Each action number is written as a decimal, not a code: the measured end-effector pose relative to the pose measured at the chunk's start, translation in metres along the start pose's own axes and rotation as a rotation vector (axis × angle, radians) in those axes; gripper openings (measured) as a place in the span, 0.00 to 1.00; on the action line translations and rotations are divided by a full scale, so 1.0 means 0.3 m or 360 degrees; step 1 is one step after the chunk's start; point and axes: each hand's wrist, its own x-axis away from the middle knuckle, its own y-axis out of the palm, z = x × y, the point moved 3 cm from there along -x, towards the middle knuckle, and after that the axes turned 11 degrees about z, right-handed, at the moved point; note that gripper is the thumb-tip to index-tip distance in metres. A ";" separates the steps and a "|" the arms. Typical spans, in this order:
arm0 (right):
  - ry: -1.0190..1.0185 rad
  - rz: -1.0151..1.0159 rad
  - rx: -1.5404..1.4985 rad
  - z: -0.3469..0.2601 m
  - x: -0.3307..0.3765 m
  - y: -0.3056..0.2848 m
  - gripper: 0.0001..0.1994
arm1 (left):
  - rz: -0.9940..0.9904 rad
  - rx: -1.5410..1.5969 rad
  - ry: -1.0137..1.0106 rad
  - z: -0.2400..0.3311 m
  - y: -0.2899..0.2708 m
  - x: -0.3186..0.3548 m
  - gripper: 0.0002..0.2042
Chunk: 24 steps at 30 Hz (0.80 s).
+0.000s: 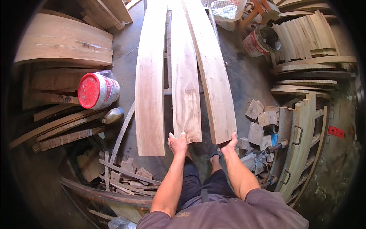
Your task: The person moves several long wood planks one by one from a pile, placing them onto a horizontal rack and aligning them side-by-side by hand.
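Note:
Three long pale wooden planks lie side by side in front of me, running away toward the bright far end. My left hand (178, 144) holds the near left corner of the middle plank (185, 80), its thumb on the top face. That plank has a dark knotted grain patch near its close end. The right plank (218, 87) has its near right corner in my right hand (228, 145); the thumb lies along the edge and the other fingers are mostly hidden beneath. The left plank (150, 95) is touched by neither hand.
A metal frame (167, 91) shows beneath the planks. At left stand a red-lidded bucket (98, 89), a plastic bottle (113, 115) and stacked boards (68, 40). Wood offcuts (263, 118), another bucket (261, 41) and a clamped board assembly (299, 141) are at right. Scrap strips (129, 173) lie near my left.

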 end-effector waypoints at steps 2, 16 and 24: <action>-0.0007 -0.0121 0.0083 0.010 -0.006 -0.042 0.32 | -0.0043 0.0182 -0.0035 -0.030 0.056 -0.024 0.36; 0.0257 -0.0450 -0.0454 -0.046 0.194 0.062 0.27 | -0.0976 0.1049 -0.0250 0.098 -0.051 -0.022 0.19; 0.0477 -0.0640 -0.0547 0.103 0.355 0.118 0.25 | -0.1152 0.1319 -0.0293 0.071 -0.505 -0.109 0.18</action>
